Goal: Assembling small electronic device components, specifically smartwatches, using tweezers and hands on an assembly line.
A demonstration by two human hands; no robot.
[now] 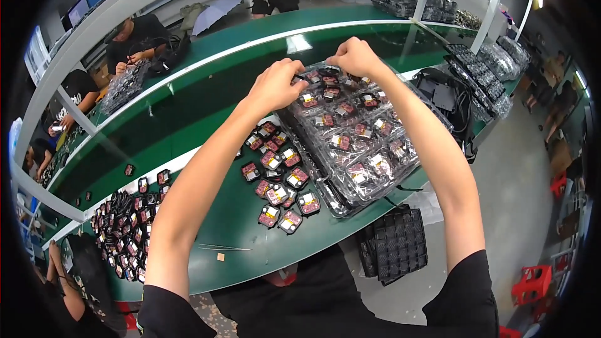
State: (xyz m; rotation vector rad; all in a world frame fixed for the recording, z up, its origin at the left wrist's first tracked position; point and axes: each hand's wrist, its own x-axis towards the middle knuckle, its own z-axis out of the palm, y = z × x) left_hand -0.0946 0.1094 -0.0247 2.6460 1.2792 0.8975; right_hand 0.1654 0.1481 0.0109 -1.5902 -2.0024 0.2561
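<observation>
A stack of clear plastic trays lies before me on the green bench. Small black devices with reddish circuit boards show through the plastic, sitting in its compartments. At the far left corner my left hand is closed on the top tray's edge, fingers bent and partly hidden. My right hand pinches the same far edge a little further right. Left of the stack lies a loose group of similar black devices, with white and yellow labels, close to the tray's side.
A larger heap of devices with cables lies at the left. Black cables and adapters sit right of the trays. Black trays stand below the bench edge. Other people work across the belt; stacked clear trays are at the back.
</observation>
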